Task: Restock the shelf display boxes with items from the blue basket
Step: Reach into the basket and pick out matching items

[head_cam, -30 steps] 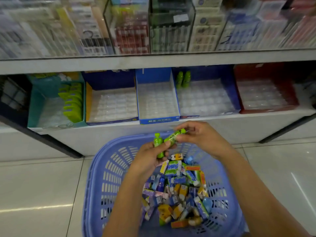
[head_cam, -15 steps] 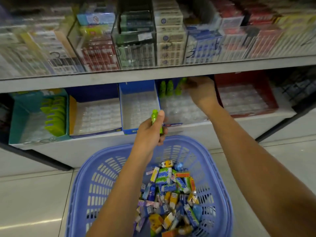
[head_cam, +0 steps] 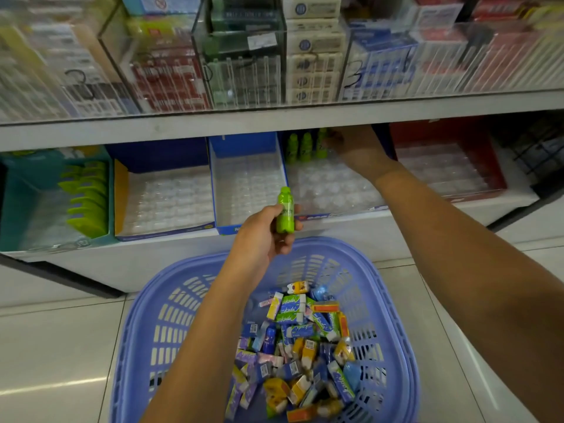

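Your left hand [head_cam: 262, 236]: fingers hold a bottle [head_cam: 285, 213] over the basket's [head_cam: 146, 300] far rim | your right hand [head_cam: 354, 145]: in the box [head_cam: 335, 213] beyond the basket, fingers' grip cannot be told

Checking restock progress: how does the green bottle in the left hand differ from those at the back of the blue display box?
The held green bottle is single, gripped by the left hand before the shelf; the boxed green bottles are three, standing at the back of the tray. All share colour and shape.
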Motion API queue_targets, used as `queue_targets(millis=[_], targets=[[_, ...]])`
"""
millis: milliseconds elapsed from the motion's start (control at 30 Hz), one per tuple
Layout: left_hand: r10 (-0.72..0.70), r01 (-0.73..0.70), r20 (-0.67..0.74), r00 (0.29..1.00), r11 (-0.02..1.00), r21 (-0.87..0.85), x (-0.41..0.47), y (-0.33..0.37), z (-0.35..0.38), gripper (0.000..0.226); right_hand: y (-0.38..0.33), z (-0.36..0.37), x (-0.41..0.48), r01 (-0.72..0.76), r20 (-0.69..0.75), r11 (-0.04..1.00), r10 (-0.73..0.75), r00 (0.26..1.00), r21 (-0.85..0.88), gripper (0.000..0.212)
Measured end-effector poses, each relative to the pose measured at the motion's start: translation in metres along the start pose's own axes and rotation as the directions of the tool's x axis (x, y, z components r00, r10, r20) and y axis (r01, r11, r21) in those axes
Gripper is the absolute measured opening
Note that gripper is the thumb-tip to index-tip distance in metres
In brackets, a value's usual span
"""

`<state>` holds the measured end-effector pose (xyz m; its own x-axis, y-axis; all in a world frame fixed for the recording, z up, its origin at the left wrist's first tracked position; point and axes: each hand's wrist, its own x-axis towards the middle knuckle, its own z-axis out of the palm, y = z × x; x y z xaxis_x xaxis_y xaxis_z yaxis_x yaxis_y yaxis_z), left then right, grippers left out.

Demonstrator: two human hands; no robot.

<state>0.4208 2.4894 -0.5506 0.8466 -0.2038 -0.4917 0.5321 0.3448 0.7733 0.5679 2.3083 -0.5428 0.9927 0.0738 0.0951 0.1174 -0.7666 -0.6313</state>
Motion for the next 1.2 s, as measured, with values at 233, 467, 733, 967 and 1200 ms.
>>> queue_targets(millis=[233,467,733,967,1200], targets=[[0.151,-0.157,0.072,0.986,0.985,0.076,-0.008,-0.007,-0.012,0.02,0.014,0.007,0.0,0.116,0.014,0.987,-0.115,0.993,-0.109,0.019],[0.308,-0.299,0.022,0.951,0.902,0.311,-0.013,-0.009,-0.007,0.015,0.012,0.0,-0.009,-0.044,-0.007,0.998,0.044,0.999,-0.046,0.027],[0.348,-0.342,0.035,0.937,0.889,0.306,-0.008,-0.006,0.004,0.024,-0.038,-0.022,-0.09,-0.138,0.362,0.813,-0.093,0.928,0.565,0.024],[0.497,-0.408,0.031,0.867,0.673,0.617,0.003,-0.005,0.014,0.034,-0.042,-0.022,-0.08,-0.046,0.091,0.801,-0.011,0.996,0.597,0.023],[0.335,-0.354,0.39,0.858,-0.166,0.92,0.005,-0.036,0.017,0.054,-0.029,0.019,-0.032,0.009,-0.036,0.975,-0.001,0.999,0.224,0.026]])
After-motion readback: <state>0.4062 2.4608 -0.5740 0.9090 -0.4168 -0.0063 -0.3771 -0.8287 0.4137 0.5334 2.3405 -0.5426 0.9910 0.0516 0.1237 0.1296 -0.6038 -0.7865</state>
